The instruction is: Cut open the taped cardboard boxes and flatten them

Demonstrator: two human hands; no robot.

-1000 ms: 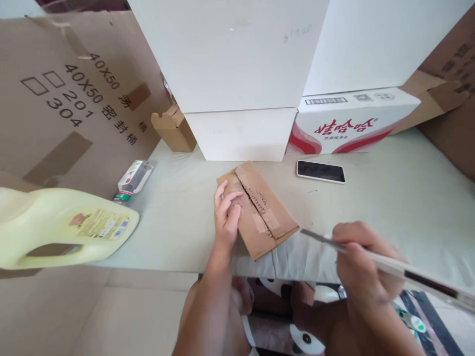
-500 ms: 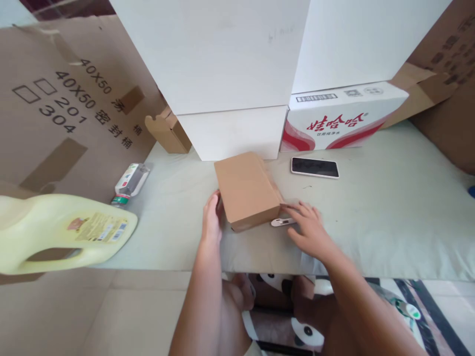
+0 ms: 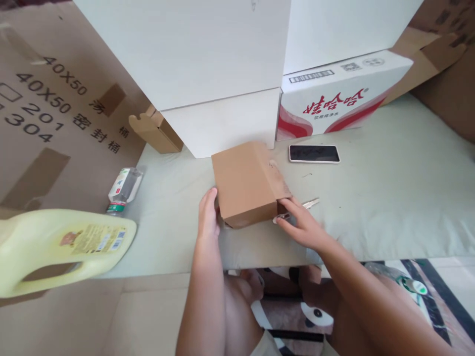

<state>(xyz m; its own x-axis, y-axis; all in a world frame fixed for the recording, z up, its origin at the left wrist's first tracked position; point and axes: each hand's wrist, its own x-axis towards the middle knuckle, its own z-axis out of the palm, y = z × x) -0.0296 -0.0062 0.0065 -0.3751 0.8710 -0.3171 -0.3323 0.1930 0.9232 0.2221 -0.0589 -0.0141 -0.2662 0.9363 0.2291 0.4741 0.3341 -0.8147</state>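
A small brown cardboard box lies on the pale green cloth surface in front of me. My left hand is against its left side, the fingers partly hidden by the box's edge. At the near right corner, my right hand has its fingers closed on the side flap, which sticks out from the box. A white utility knife lies under my right hand, with one end showing on each side of the fingers.
A phone lies behind to the right. White cartons and a red-and-white carton stand at the back. Left are a clear plastic bottle, a yellow jug and a small brown carton. Another bottle is below the front edge.
My right hand has moved in from beside the box's corner to its flap, over the knife. The flap now stands out farther to the right. The view has shifted slightly.
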